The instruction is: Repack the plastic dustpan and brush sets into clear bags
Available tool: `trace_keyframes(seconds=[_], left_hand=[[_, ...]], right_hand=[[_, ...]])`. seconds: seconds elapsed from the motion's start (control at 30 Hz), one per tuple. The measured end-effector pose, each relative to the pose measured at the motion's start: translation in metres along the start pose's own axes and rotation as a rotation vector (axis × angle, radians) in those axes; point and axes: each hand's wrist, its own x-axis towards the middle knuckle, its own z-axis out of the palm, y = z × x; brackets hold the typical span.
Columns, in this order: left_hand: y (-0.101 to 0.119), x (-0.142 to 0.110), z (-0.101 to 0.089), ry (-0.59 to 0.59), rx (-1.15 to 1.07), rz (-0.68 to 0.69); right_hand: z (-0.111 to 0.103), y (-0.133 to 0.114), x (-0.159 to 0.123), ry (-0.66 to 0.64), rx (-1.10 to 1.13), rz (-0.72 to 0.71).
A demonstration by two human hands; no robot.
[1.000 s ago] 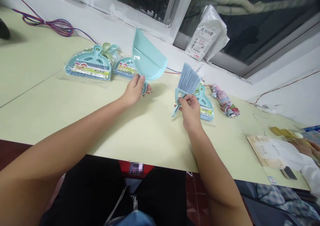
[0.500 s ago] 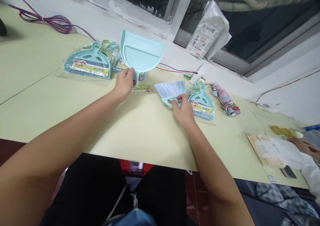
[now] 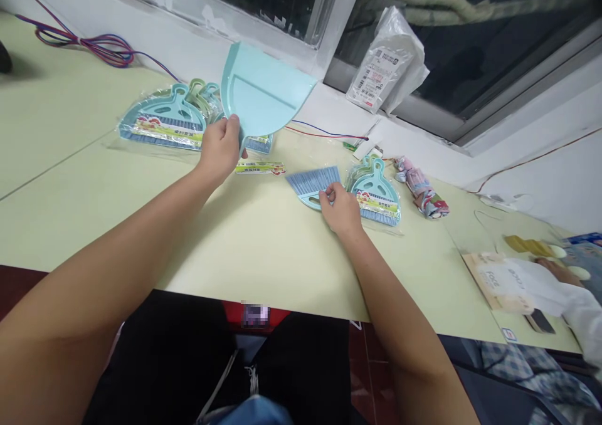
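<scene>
Bottom of frame, dark trousers (image 3: 155, 368) under the edge of the pale table (image 3: 268, 249). Right hand (image 3: 342, 210), just right of center, fingers bent and narrow, pinching the light-blue brush (image 3: 313, 183) near its handle; bristles point to the upper left, handle mostly behind the fingers (can't tell whether the brush rests on the table). Left hand (image 3: 220, 150), left of center, closed around the handle end of the light-blue dustpan (image 3: 266, 93), which is tilted up, its wide edge toward the top of the frame. Lower right, a co-worker's white sleeve (image 3: 580, 318) beside a paper packet (image 3: 498, 284) and a dark flat object (image 3: 540, 321). Printed label strip (image 3: 260, 168) lies mid-frame, below the dustpan. Bagged brush-and-dustpan set (image 3: 379, 196) just right of the right hand, floral bundle (image 3: 422, 190) beyond it to the right. More bagged sets (image 3: 162, 124) left of the left hand, partly behind it. Farther back, red-and-blue cable coil (image 3: 101, 49) upper left, white plastic package (image 3: 379, 74) upper right, leaning by the dark window (image 3: 475, 61).
</scene>
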Motion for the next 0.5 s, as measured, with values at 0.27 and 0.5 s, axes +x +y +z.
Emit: trace_keyframes(seconds=[0.27,0.5], left_hand=[[-0.001,0.003,-0.006,0.158,0.143,0.081],[0.011,0.001,-0.010,0.154,0.248,0.076]], right_hand=[[-0.008,-0.010,-0.004,-0.060,-0.200,-0.014],[-0.013,-0.019,-0.006,-0.144,-0.335,-0.012]])
